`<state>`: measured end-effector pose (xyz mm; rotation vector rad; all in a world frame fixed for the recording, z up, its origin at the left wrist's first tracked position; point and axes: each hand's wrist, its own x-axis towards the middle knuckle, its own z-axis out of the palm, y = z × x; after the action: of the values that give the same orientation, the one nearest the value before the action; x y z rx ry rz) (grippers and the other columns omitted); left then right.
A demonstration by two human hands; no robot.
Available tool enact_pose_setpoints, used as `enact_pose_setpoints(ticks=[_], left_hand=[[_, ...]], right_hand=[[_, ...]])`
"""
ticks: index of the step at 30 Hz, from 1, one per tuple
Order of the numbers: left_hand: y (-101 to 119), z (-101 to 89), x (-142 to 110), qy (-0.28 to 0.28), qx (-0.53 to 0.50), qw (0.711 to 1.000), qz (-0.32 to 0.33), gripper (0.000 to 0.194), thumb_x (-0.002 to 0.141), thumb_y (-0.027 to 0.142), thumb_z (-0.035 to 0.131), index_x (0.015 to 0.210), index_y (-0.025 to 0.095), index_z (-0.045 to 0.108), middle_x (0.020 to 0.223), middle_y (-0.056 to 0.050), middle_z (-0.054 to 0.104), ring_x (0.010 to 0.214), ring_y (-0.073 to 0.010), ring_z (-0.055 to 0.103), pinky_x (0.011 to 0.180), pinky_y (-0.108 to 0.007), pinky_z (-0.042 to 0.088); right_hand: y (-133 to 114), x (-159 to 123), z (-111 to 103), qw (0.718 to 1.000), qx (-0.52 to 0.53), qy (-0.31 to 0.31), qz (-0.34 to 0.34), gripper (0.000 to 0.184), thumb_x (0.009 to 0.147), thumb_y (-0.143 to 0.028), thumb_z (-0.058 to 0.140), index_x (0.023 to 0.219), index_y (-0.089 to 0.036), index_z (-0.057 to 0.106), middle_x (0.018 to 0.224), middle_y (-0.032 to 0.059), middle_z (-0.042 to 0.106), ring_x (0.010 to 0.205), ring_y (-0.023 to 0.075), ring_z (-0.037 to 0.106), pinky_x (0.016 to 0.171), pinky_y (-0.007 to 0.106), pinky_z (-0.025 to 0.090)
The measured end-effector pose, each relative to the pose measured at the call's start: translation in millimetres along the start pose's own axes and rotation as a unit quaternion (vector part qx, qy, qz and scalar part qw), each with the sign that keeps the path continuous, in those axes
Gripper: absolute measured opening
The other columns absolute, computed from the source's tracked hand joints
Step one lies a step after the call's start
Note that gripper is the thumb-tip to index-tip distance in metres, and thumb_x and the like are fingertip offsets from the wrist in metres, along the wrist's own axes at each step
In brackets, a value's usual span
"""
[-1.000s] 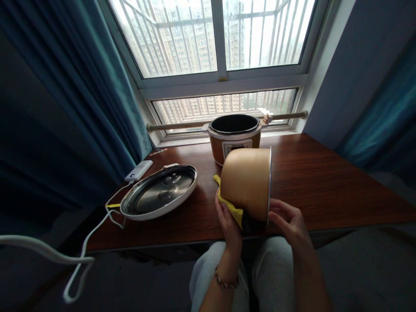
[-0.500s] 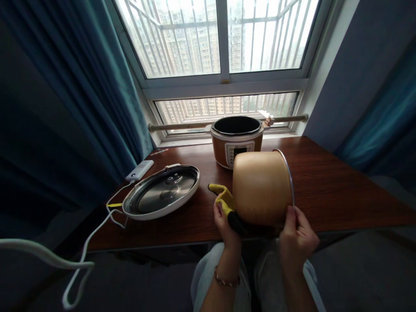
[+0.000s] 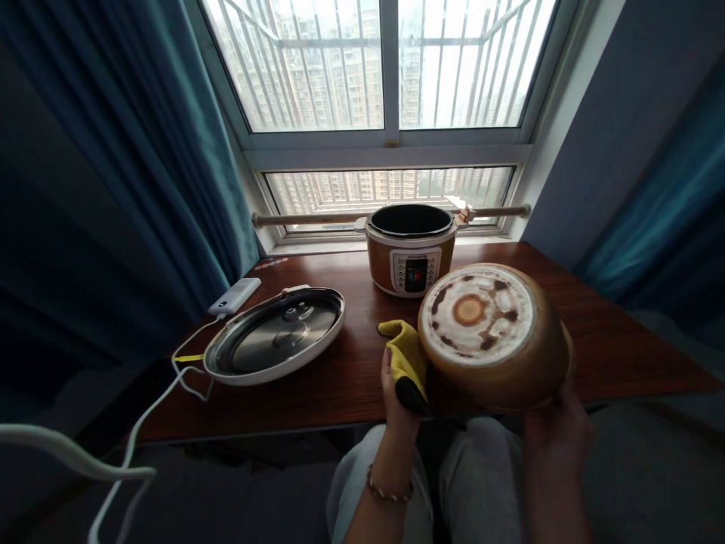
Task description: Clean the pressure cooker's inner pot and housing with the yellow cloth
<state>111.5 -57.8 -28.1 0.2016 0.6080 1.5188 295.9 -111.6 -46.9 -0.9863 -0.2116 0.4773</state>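
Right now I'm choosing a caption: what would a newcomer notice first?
The pot, its pale, brown-blotched underside turned to view, held at the right front by the right hand. Next, the yellow cloth in the left hand, beside the pot. Behind, a cooker stands open near the window.

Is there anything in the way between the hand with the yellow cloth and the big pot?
Only the yellow cloth, held in the left hand, lies between that hand and the pot. Nothing else shows there: the lid is off to the left and the cooker stands farther back.
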Motion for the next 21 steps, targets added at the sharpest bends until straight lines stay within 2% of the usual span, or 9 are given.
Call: enact_pose_setpoints(ticks=[2,5,10,15,18,21], left_hand=[[0,0.2,-3,-0.006,0.019,1.000,0.023,0.037,0.079,0.046,0.053,0.105,0.020,0.058,0.097,-0.004,0.065,0.090,-0.0167,0.063,0.086,-0.031,0.048],[5,-2.6,-5,0.009,0.106,0.988,0.109,0.038,0.078,0.045,0.057,0.107,0.020,0.058,0.098,-0.003,0.065,0.090,-0.0153,0.062,0.084,-0.028,0.047],[30,-4.0,-6,0.014,0.201,0.960,0.196,0.033,0.079,0.045,0.056,0.101,0.021,0.062,0.091,-0.001,0.064,0.094,-0.0136,0.060,0.086,-0.024,0.044],[49,-6.3,-10,0.028,0.242,0.943,0.226,0.034,0.080,0.046,0.055,0.102,0.021,0.062,0.095,-0.002,0.065,0.095,-0.0156,0.059,0.087,-0.026,0.043],[55,-8.1,-15,0.032,0.259,0.936,0.234,0.034,0.080,0.045,0.055,0.102,0.020,0.062,0.097,-0.003,0.065,0.094,-0.0165,0.059,0.084,-0.025,0.045],[58,-5.3,-20,0.021,0.271,0.933,0.235,0.035,0.080,0.045,0.054,0.104,0.020,0.062,0.096,-0.003,0.065,0.093,-0.0161,0.059,0.082,-0.024,0.045]], right_hand=[[1,-4,4,0.999,0.008,-0.020,0.049,0.040,0.073,-0.032,0.065,0.110,-0.020,0.062,0.117,0.0021,0.061,0.107,0.0220,0.057,0.080,0.035,0.054],[3,-16,13,0.991,0.032,-0.053,0.122,0.043,0.075,-0.035,0.062,0.117,-0.024,0.058,0.120,0.0005,0.059,0.113,0.0201,0.053,0.085,0.032,0.052],[14,-46,25,0.977,0.052,-0.076,0.193,0.046,0.078,-0.040,0.055,0.122,-0.027,0.054,0.120,0.0005,0.059,0.111,0.0201,0.055,0.086,0.035,0.050],[19,-77,29,0.950,0.086,-0.044,0.297,0.048,0.081,-0.042,0.047,0.128,-0.029,0.046,0.125,-0.0009,0.055,0.115,0.0186,0.052,0.091,0.040,0.046],[19,-89,25,0.947,0.087,-0.067,0.301,0.045,0.082,-0.043,0.045,0.127,-0.034,0.046,0.122,-0.0029,0.058,0.110,0.0167,0.055,0.088,0.039,0.047],[22,-95,17,0.943,0.093,-0.096,0.306,0.038,0.084,-0.044,0.044,0.119,-0.035,0.053,0.114,-0.0027,0.063,0.103,0.0159,0.059,0.084,0.038,0.049]])
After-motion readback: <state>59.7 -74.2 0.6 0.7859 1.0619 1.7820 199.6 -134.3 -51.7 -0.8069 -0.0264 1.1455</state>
